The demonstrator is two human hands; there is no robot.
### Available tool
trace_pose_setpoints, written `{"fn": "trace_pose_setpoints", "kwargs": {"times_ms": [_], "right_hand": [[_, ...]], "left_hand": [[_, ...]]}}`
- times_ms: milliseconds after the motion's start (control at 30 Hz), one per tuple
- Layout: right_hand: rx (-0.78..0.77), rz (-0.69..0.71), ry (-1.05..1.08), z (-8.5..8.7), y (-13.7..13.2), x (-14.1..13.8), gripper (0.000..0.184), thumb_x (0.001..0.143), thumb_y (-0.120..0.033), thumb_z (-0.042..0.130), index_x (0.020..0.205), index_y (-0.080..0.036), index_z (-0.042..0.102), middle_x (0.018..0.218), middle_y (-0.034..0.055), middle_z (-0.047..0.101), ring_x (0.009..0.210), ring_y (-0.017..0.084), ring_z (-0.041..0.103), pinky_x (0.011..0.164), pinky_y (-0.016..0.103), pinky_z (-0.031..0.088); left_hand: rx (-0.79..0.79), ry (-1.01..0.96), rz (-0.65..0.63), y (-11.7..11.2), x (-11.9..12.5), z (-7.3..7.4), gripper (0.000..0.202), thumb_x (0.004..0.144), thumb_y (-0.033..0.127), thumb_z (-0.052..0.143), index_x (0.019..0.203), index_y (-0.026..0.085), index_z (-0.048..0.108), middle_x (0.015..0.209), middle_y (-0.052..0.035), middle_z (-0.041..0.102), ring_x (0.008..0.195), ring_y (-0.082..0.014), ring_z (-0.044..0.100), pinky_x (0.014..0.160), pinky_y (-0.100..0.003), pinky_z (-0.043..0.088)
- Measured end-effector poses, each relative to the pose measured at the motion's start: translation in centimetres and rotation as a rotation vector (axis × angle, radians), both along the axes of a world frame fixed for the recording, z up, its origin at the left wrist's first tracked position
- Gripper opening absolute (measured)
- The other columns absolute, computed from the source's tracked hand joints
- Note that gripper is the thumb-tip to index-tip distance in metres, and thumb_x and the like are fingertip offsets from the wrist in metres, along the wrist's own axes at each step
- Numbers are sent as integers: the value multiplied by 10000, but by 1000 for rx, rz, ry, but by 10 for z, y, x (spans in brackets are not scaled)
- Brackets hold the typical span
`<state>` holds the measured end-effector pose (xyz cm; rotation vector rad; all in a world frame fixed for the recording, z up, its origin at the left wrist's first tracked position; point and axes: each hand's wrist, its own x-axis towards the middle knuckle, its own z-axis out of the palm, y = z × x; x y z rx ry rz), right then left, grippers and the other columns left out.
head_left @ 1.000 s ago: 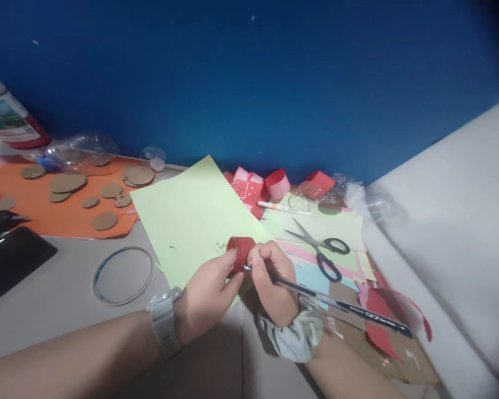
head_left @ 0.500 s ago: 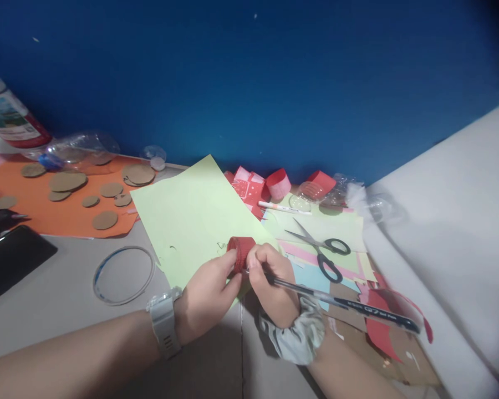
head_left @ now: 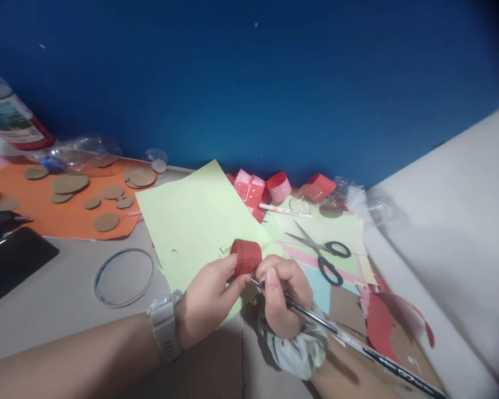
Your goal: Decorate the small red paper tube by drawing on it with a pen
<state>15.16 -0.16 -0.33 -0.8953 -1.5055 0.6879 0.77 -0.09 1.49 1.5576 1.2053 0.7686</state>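
A small red paper ring (head_left: 249, 256) with lines drawn around it is pinched between the thumb and fingers of my left hand (head_left: 210, 296). My right hand (head_left: 286, 293) grips a black gel pen (head_left: 349, 339), its tip close to the lower right edge of the ring. I cannot tell whether the tip touches the ring. Under the hands lies a pale green paper sheet (head_left: 195, 216) with a few dark pen marks. Scissors (head_left: 321, 252) with black handles rest beyond my right hand, partly spread. A grey ring-shaped band (head_left: 125, 277) lies left of my left hand.
Cardboard discs (head_left: 70, 182) lie on orange paper (head_left: 120, 227) at the left, near a dark phone (head_left: 19, 260) and a clear plastic bottle (head_left: 87, 151). Red paper rings (head_left: 278, 187) and a white marker (head_left: 285, 210) sit by the blue wall (head_left: 249, 83). Coloured scraps lie right.
My right hand has drawn back slightly to the right, and the pen's rear end has swung down toward the camera. The red ring shows more of its outer side.
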Motion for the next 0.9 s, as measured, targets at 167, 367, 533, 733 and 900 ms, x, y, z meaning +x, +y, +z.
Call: {"fn": "trace_pose_setpoints", "kwargs": {"times_ms": [167,367,533,733,900], "right_hand": [[-11,-12,-49,2,0,0,168,899,-171,473,746,-240,466,630,-22,536,504,141,468,505,293,351],[-80,5,-80,7,4,0,195,895,-134,483,727,-227,451,664,-26,530,560,125,476,542,269,364],[-172,-9,-96,8,7,1,196,906,-161,476,720,-221,456,660,-36,512,560,118,454,541,255,362],[-226,34,-163,6,9,4,198,913,-188,484,725,-222,430,666,-44,492,582,124,449,561,263,372],[-218,35,-163,5,11,4,191,898,-176,505,729,-222,429,662,-50,487,568,120,432,546,260,360]], "left_hand": [[-13,14,17,-1,-1,0,179,892,288,467,792,185,574,742,-30,626,732,-194,588,813,-328,492],[-2,50,-18,1,1,-1,131,869,231,472,860,181,593,783,-31,648,742,-191,601,820,-319,491],[20,93,-26,1,0,0,140,876,218,464,890,193,601,805,-38,671,834,-220,643,825,-314,498],[4,98,-37,2,0,0,131,869,203,460,886,177,587,857,-63,686,855,-237,653,800,-332,499],[-8,90,-56,2,0,-3,132,885,217,441,904,157,557,883,-87,670,875,-254,648,806,-357,485]]}}
